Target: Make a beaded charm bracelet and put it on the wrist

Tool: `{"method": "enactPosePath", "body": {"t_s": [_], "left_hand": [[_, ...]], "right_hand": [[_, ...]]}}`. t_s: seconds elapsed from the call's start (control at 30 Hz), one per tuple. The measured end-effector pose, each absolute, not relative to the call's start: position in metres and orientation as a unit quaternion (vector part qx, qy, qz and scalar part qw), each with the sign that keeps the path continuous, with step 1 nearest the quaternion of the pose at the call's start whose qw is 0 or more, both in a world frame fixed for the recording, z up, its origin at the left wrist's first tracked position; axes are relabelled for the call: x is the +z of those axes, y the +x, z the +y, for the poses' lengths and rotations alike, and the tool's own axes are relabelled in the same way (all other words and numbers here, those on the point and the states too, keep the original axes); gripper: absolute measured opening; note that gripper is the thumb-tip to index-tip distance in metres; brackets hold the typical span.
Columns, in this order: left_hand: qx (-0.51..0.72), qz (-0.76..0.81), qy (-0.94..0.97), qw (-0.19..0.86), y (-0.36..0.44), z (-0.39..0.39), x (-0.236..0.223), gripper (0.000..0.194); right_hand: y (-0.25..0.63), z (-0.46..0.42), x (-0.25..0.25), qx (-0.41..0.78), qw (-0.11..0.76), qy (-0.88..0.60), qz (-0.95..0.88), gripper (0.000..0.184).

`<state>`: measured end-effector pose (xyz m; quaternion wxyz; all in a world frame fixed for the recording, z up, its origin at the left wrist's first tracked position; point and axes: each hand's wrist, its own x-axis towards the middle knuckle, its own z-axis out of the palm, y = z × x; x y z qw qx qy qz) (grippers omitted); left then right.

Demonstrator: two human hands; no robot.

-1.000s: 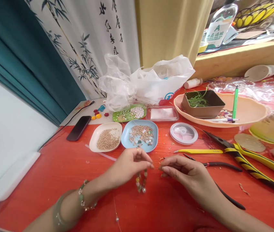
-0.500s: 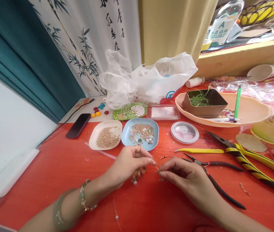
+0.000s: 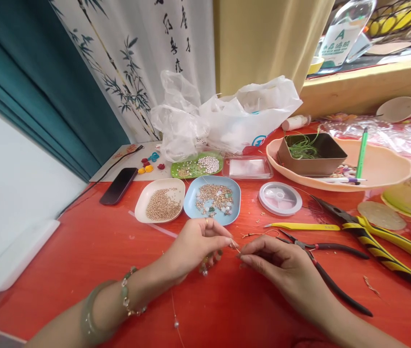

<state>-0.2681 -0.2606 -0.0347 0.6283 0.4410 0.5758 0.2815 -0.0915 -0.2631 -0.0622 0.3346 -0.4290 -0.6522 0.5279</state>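
Observation:
My left hand (image 3: 200, 246) pinches a thin cord with small beads near its fingertips. Beads (image 3: 205, 269) on the strand dangle under its fingers, a pearl-like one lowest. My right hand (image 3: 274, 258) is closed in a pinch on the same thin cord, a short way to the right. A fine thread (image 3: 175, 309) with a pearl-like bead hangs below my left wrist. Just beyond the hands are a blue dish (image 3: 237, 203) of mixed beads and a cream dish (image 3: 140, 208) of gold beads. What lies inside my right fingers is mostly hidden.
To the right lie yellow tweezers (image 3: 303, 226), small black-handled pliers (image 3: 330, 246) and large yellow-black pliers (image 3: 382, 241). A thread spool (image 3: 280, 198), green bead tray (image 3: 176, 169), phone (image 3: 118, 186), peach platter (image 3: 386, 164) and plastic bags (image 3: 241, 116) stand farther back.
The whole view has shifted slightly, so things appear a little to the right. Both hands keep their pinches on the cord, with hardly any movement.

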Motion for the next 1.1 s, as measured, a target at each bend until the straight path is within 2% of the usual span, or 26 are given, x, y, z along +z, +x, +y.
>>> {"method": "enactPosePath", "body": {"t_s": [0.73,1.1], "left_hand": [[0.298,0.577,0.423,0.632,-0.2671,-0.2620,-0.0334,0.014],[0.353,0.528,0.428,0.643,-0.2644,-0.2665,-0.0364,0.006]], "right_hand": [[-0.0906,-0.2643,-0.0606,0.434,0.364,-0.424,-0.707,0.007],[-0.0923,-0.2659,-0.0587,0.331,0.457,-0.395,-0.725,0.009]]}}
